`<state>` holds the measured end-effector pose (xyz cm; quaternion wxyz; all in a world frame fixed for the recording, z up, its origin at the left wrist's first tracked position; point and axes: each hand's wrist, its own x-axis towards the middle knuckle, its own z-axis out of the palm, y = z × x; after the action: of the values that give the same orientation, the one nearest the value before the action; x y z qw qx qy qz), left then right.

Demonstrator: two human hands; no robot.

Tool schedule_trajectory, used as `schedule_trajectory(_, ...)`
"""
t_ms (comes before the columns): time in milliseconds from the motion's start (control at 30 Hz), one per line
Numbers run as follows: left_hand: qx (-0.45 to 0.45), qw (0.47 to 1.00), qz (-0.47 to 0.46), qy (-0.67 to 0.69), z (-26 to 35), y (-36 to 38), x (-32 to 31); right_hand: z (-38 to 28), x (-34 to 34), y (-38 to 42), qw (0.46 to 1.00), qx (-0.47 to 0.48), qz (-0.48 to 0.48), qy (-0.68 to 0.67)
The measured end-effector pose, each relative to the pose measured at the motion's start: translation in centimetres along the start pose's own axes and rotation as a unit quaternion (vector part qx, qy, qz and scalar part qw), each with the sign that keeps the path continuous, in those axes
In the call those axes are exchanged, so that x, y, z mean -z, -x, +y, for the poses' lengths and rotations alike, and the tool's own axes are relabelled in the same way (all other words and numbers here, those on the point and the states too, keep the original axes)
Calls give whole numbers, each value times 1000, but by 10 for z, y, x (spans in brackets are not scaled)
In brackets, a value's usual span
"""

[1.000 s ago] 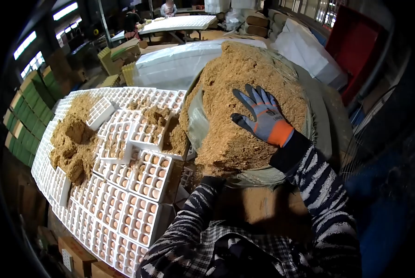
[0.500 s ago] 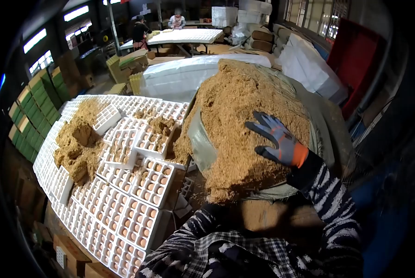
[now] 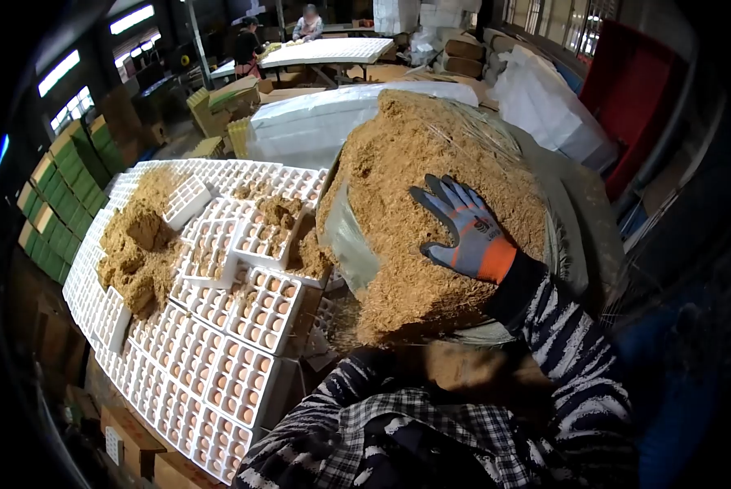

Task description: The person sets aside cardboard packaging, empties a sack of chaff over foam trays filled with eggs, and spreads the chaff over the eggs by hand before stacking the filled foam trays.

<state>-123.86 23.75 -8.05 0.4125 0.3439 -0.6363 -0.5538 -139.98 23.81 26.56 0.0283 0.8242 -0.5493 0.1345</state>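
Observation:
A tall heap of sawdust (image 3: 406, 171) spills from an opened plastic-lined sack (image 3: 353, 244). My right hand (image 3: 467, 228), in a grey and orange glove with dark fingertips, lies on the heap with its fingers spread. My left forearm (image 3: 345, 383) reaches to the lower front of the heap; the hand itself is hidden there. Beside the sack, white foam trays (image 3: 178, 359) hold rows of brown, egg-like round items in their cells. A smaller foam tray (image 3: 263, 244) sits on top of them, partly covered with sawdust.
A clumped sawdust pile (image 3: 137, 253) rests on the trays at left. Green-sided stacked boxes (image 3: 59, 212) stand farther left, cardboard boxes (image 3: 129, 436) below. Wrapped white blocks (image 3: 300, 134) lie behind the heap. Two people are at a far white-topped table (image 3: 333, 52).
My right hand has shifted left and slightly up across the sawdust, staying spread. The front of the heap has changed shape a little, and my left forearm has stayed low.

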Motion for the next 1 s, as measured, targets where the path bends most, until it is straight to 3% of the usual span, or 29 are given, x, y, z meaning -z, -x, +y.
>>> schedule_trajectory(67, -1, 1000, 6, -1, 2, 5, 1, 12, 6, 5, 1000, 2, 14, -14)
schedule_trajectory(167, 4, 1000, 12, -4, 5, 16, 3, 30, 26, 8, 985, 37, 23, -166)
schedule_trajectory(267, 13, 1000, 22, -1, 8, 28, 9, 59, 2, 12, 971, 28, 35, -236)
schedule_trajectory(533, 27, 999, 45, 5, 16, 46, 25, 27, 20, 10, 972, 56, 13, -227)
schedule_trajectory(633, 18, 999, 40, 18, 21, 38, 15, 23, 13, 7, 987, 82, 13, -140)
schedule_trajectory(700, 8, 999, 26, 34, 26, 31, -8, 1, 25, 0, 998, 39, -52, -28)
schedule_trajectory(900, -32, 994, -22, 102, 44, 33, -114, -24, -8, 0, 994, 53, -46, 85)
schedule_trajectory(1000, -48, 992, -35, 111, 48, 37, -128, -39, -12, -6, 988, 50, -66, 129)
